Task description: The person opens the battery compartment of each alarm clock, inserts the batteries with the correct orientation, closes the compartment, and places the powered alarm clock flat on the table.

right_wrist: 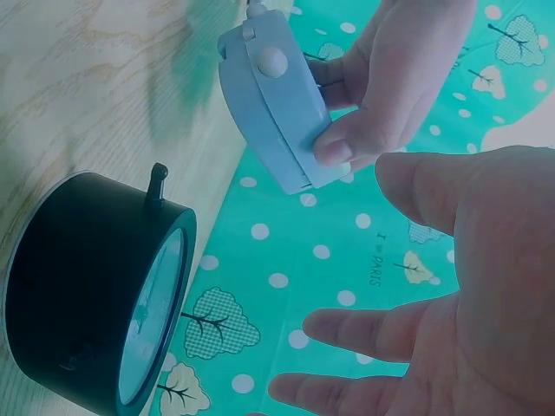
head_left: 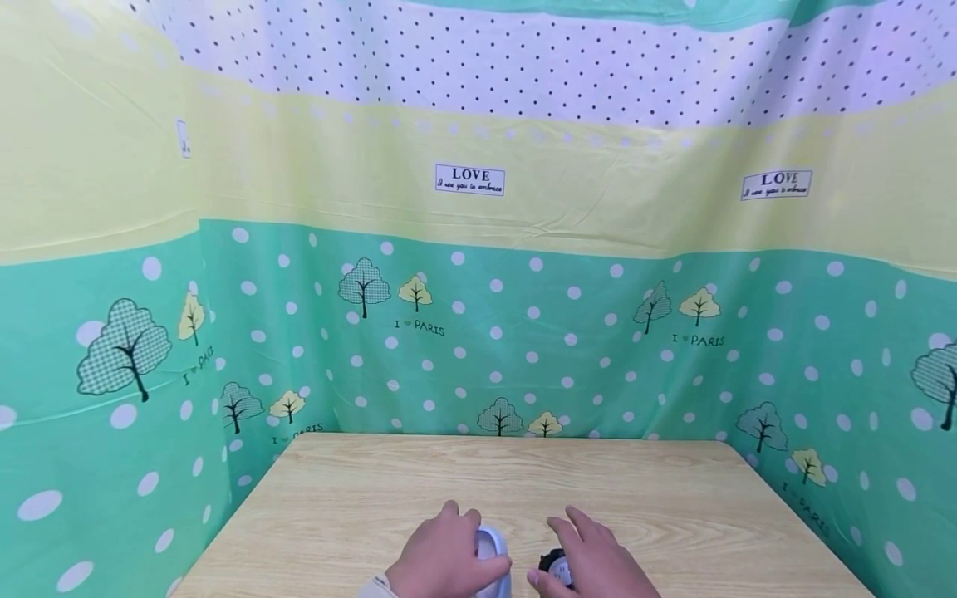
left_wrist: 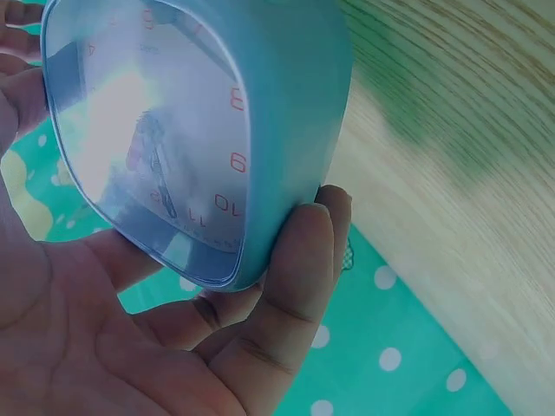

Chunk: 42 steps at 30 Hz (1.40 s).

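Observation:
My left hand (head_left: 444, 558) grips a light-blue alarm clock (left_wrist: 299, 104) with rounded corners and red numerals. In the left wrist view, glare hides part of its dial, and fingers lie along its side. The right wrist view shows this clock (right_wrist: 286, 104) edge-on, with the thumb of the left hand (right_wrist: 395, 100) pressed on it; whether it touches the table I cannot tell. A round black alarm clock (right_wrist: 87, 286) with a glass front stands on the table. Beside it my right hand (right_wrist: 486, 269) has its fingers spread and holds nothing. In the head view the right hand partly covers the black clock (head_left: 549, 562).
The two clocks are close together near the front of the light wooden table (head_left: 516, 469). A patterned curtain (head_left: 449, 365) with green, yellow and white bands hangs behind the table and along both sides.

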Available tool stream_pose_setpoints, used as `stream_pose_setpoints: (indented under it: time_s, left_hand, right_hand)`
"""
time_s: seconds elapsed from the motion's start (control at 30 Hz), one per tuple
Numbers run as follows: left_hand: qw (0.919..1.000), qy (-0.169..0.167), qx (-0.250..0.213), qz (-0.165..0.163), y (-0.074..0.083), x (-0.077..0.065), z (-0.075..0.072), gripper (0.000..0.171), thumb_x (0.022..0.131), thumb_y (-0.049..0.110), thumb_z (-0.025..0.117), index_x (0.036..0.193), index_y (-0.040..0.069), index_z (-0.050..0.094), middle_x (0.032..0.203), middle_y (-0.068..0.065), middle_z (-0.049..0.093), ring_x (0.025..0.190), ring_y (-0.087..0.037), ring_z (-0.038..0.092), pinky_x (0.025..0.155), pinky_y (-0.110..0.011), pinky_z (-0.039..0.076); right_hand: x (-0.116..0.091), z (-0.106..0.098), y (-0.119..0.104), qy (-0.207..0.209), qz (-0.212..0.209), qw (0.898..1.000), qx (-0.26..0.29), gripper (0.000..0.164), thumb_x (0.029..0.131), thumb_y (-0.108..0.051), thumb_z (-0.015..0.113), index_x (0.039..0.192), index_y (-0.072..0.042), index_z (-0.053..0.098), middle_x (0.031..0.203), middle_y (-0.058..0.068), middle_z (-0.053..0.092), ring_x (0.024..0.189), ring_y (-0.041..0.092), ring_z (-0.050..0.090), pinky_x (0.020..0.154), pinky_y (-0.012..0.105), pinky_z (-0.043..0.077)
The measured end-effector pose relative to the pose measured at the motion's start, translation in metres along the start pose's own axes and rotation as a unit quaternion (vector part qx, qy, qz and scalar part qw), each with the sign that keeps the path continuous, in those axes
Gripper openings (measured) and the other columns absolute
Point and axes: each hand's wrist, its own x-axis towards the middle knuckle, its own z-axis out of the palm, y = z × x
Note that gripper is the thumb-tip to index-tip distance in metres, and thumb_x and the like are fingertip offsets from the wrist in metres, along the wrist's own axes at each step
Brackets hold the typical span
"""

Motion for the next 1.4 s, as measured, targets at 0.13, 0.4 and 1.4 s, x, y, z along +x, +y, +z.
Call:
stream_pose_setpoints:
  time_s: [0.13,0.4,1.4]
  left_hand:
    - [0.9999,0.002,-0.010,0.002,-0.0005,-0.0010,-0.0009,0.064,0.068,0.063,0.061,0.100,0.006,0.065,0.084,-0.006,0.053,0.055,-0.016,0.045,0.047,-0.032,0.040]
    - [0.9994,-0.005,-0.033,0.003,-0.0019,-0.0002,-0.0017,0.069,0.069,0.064,0.061,0.104,0.004,0.061,0.086,-0.006,0.050,0.056,-0.014,0.045,0.050,-0.030,0.041]
    - [0.9944,0.025,-0.098,0.033,-0.0038,-0.0083,-0.0019,0.056,0.068,0.057,0.069,0.100,0.016,0.049,0.089,0.004,0.040,0.062,-0.006,0.043,0.053,-0.021,0.039]
  right_hand:
    - [-0.0001,-0.0002,0.0000,-0.004,0.007,1.000,0.003,0.086,0.076,-0.077,0.051,0.129,-0.009,0.054,0.136,0.023,0.046,0.117,0.047,0.048,0.081,0.067,0.041]
    - [0.0007,0.0000,-0.0006,-0.011,0.014,1.000,0.008,0.086,0.076,-0.077,0.051,0.129,-0.009,0.054,0.136,0.024,0.046,0.116,0.048,0.048,0.082,0.067,0.041]
    - [0.0013,0.0063,0.0026,-0.007,0.003,1.000,0.002,0.089,0.076,-0.080,0.047,0.130,-0.009,0.054,0.135,0.024,0.047,0.115,0.047,0.050,0.081,0.065,0.042]
